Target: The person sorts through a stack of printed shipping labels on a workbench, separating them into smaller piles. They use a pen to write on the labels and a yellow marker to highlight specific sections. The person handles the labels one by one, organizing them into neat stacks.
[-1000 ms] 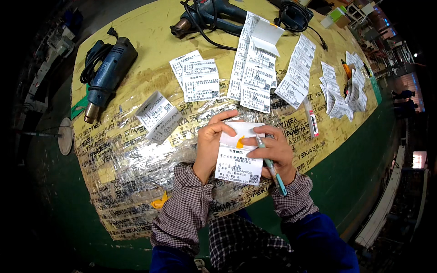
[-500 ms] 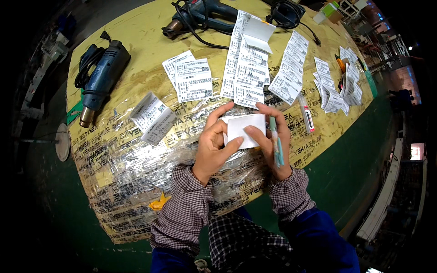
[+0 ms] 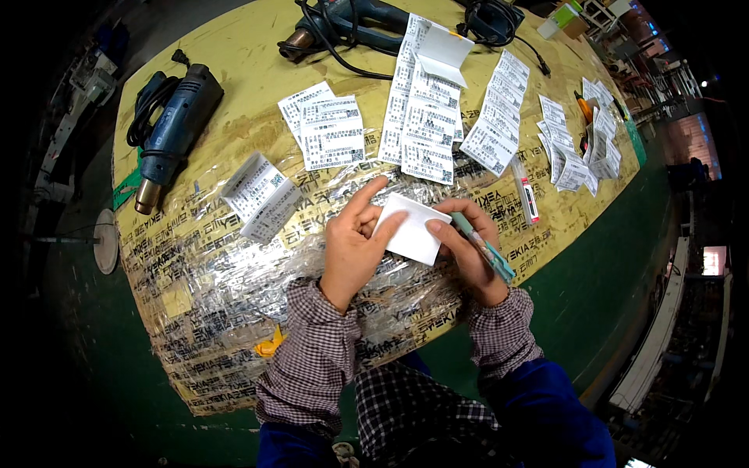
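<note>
A folded white slip of paper, blank side up, is pinched between my two hands over the near part of the table. My left hand grips its left edge with the thumb on top, the index finger stretched out beyond it. On the right edge, the thumb and fingers of my right hand hold the same slip. A light teal pen also lies in my right hand, slanting across the fingers. Just beyond my hands are strips of printed labels; a folded printed label rests to the left.
A blue heat gun lies at the left and another heat gun at the far side, both with black cords. More label strips and piles lie to the right, near a small clear tube. An orange scrap sits near the front edge.
The white slip has turned clockwise and come slightly nearer to me. My left hand has shifted a little left, and the pen now slants more toward the right.
</note>
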The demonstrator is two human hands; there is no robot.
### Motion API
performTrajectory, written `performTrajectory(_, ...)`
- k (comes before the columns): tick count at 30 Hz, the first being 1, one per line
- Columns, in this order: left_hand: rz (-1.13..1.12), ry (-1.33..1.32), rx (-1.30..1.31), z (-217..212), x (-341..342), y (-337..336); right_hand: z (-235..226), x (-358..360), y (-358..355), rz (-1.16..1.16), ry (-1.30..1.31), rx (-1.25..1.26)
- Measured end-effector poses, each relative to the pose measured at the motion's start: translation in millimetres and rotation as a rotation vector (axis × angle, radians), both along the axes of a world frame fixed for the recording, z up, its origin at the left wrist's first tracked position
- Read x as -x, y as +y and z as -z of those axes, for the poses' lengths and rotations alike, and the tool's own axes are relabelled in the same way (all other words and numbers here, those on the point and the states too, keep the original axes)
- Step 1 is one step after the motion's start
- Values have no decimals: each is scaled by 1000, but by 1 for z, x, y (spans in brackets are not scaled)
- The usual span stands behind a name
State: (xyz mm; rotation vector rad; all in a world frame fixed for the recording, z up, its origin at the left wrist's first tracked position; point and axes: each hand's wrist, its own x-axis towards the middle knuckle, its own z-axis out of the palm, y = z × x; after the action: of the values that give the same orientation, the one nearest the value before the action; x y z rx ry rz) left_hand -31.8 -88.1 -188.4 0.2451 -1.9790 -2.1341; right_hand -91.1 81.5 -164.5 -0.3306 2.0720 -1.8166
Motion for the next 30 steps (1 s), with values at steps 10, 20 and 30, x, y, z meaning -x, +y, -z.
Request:
performTrajectory(10,111,134,560,0,0,-12,7,10,-2,-65,771,-277)
performTrajectory(20,335,108,728,1,-1,-23,25,2,29,-388,793,-77)
performTrajectory(30,428,53,769,-3,-1,-30,19,-10,40,-451,749,-189)
